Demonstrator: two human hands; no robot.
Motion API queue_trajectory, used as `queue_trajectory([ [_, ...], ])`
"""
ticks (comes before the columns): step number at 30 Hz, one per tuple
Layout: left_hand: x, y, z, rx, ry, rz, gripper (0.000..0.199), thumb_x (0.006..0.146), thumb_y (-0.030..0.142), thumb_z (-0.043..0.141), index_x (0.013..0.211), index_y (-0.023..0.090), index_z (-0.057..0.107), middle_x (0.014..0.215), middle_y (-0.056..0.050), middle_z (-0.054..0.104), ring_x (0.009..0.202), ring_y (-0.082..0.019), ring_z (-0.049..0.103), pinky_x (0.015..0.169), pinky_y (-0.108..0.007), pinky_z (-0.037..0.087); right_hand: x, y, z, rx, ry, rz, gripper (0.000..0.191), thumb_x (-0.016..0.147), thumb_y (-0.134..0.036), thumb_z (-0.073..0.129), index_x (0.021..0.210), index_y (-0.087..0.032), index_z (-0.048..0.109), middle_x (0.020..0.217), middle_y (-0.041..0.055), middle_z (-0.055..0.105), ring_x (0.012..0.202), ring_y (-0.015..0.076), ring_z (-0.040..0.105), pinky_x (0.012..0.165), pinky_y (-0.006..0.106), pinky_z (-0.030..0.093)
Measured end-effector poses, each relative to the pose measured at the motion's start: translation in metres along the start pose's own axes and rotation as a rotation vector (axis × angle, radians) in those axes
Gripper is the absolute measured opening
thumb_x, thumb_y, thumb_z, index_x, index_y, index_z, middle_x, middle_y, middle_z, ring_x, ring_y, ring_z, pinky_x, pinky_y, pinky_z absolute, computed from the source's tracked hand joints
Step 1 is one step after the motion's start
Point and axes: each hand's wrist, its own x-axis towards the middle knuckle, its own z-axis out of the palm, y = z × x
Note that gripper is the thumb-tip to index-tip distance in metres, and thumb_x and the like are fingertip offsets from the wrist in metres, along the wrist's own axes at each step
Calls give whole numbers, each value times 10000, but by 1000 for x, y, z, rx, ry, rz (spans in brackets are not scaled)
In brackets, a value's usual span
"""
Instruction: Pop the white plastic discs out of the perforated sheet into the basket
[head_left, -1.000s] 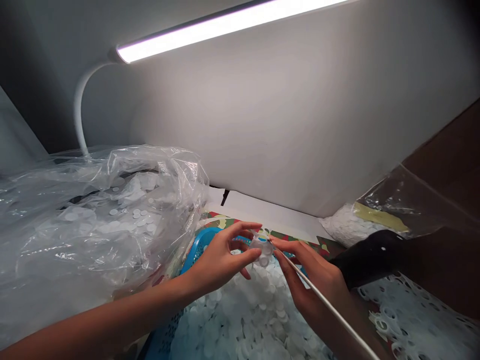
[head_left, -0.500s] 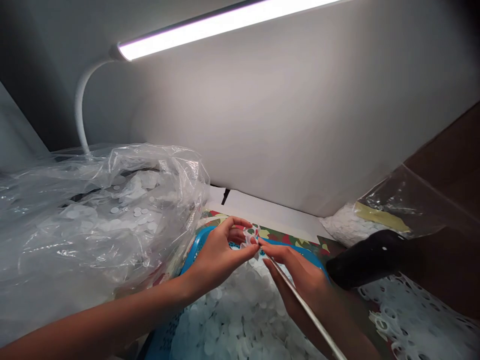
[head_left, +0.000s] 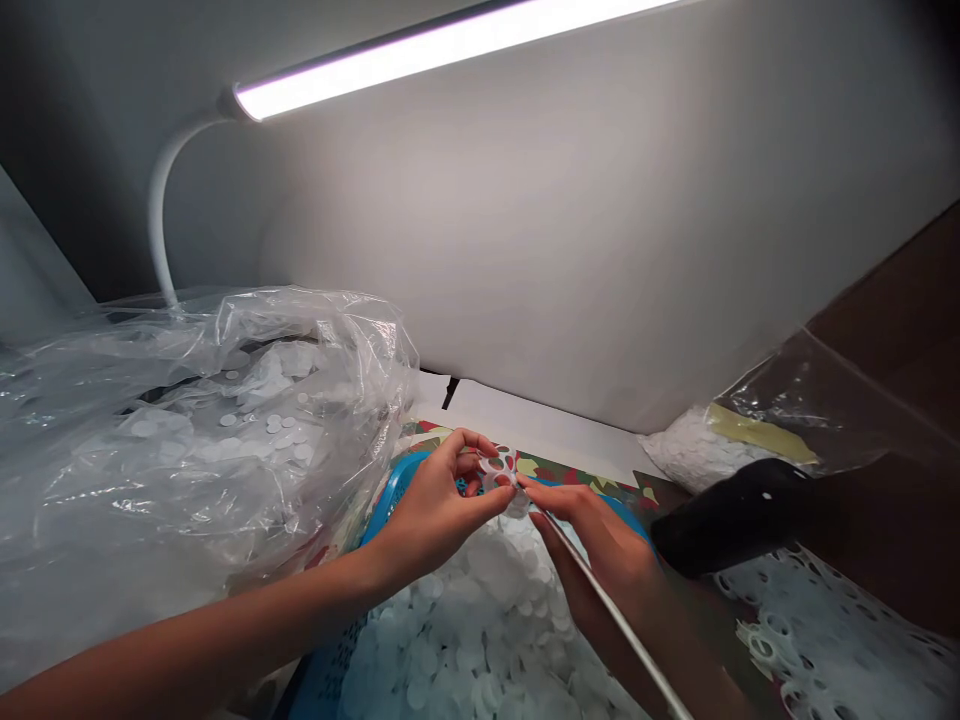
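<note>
My left hand (head_left: pixel 439 500) pinches a small white sheet with round holes (head_left: pixel 501 463) between thumb and fingers. My right hand (head_left: pixel 611 555) is closed around a thin pale rod (head_left: pixel 619 622), whose tip meets the sheet's near edge by my left thumb. Both hands are above a blue perforated basket (head_left: pixel 396 488). Inside the basket lies a heap of small white translucent discs (head_left: pixel 480 610). My fingers partly cover the sheet.
A clear plastic bag (head_left: pixel 225 470) with more white discs fills the left side. On the right are a black cylindrical object (head_left: pixel 731 515), a bag of white pieces (head_left: pixel 679 450) and a pile of holed white sheets (head_left: pixel 847 640). A strip lamp (head_left: pixel 450 55) shines overhead.
The holed sheet has turned a little in my left fingers, so more of its holes face me. Both hands stay in nearly the same place.
</note>
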Motion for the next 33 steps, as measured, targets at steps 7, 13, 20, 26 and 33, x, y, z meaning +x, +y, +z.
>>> queue_trajectory([
  [7, 2, -2, -2, 8, 13, 21, 233, 778, 266, 667, 920, 219, 488, 769, 31, 598, 607, -101, 493, 573, -229, 351, 0, -2, -5, 23, 164, 188, 175, 937, -225, 457, 1038, -236, 599, 1090, 41, 696, 987, 175, 676, 822, 260, 547],
  [13, 2, -3, -2, 18, 5, 6, 249, 777, 276, 666, 914, 221, 465, 803, 16, 610, 637, -106, 515, 564, -226, 351, 1, -7, -7, 63, 332, 367, 161, 922, -284, 505, 1031, -241, 616, 1093, 44, 709, 1003, 195, 671, 844, 308, 547],
  [20, 5, -6, -5, 10, 29, -24, 271, 725, 224, 673, 911, 215, 476, 836, -12, 651, 741, -149, 582, 632, -252, 394, 4, -6, -14, -23, 539, 434, 189, 911, -312, 516, 1049, -207, 589, 1090, 102, 698, 919, 242, 687, 751, 384, 572],
  [26, 9, -9, -8, -84, 32, -43, 314, 748, 268, 671, 1001, 213, 494, 930, -50, 697, 841, -196, 656, 729, -292, 457, 4, 2, -7, 41, 218, 243, 119, 902, -266, 514, 936, -221, 618, 1131, 71, 675, 997, 226, 644, 869, 389, 516],
  [33, 12, -8, -7, -242, 0, -144, 224, 780, 278, 659, 959, 200, 551, 926, -36, 681, 849, -181, 648, 697, -292, 528, 4, 1, -9, 188, 127, 225, 112, 892, -222, 527, 953, -232, 620, 995, 37, 691, 946, 187, 647, 780, 292, 531],
])
